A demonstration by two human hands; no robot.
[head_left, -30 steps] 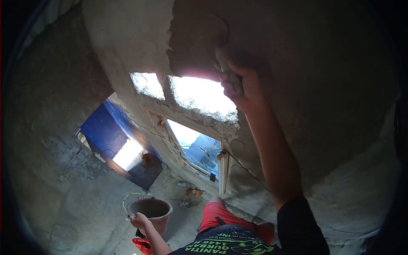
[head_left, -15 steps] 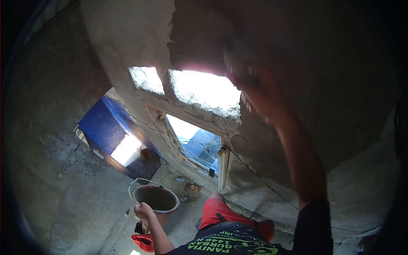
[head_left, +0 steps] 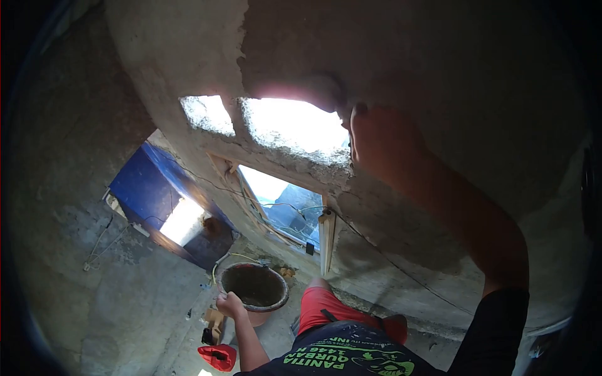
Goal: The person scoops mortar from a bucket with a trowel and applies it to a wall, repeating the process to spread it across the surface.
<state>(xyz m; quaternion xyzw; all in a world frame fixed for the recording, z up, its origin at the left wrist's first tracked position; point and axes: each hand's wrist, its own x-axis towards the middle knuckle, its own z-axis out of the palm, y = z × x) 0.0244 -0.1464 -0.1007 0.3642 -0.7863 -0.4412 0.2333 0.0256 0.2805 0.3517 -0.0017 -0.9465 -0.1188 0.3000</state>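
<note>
Item: wall plastering, viewed from above.

Right hand (head_left: pixel 376 141): raised against the plastered wall (head_left: pixel 451 75), at the upper right corner of the bright vent opening (head_left: pixel 301 128). A second ago it pressed a pale tool flat to the wall higher up; it has since dropped to the opening's edge. The tool is no longer distinguishable, so whether the hand is clenched or flat cannot be told. The wet patch above the opening now reads smoother along its lower border.

Left hand (head_left: pixel 230 304): closed on the rim of the mortar bucket (head_left: pixel 254 287), which has been lifted closer to the body since a second ago.

Edges: rough, crumbling lip around the vent opening; window frame (head_left: pixel 326 241) just below it; a thin wire (head_left: pixel 401 272) running across the wall.

Open room: bare floor (head_left: pixel 125 301) left of the bucket; a blue panel (head_left: pixel 147 191) further left, well apart from both hands.
</note>
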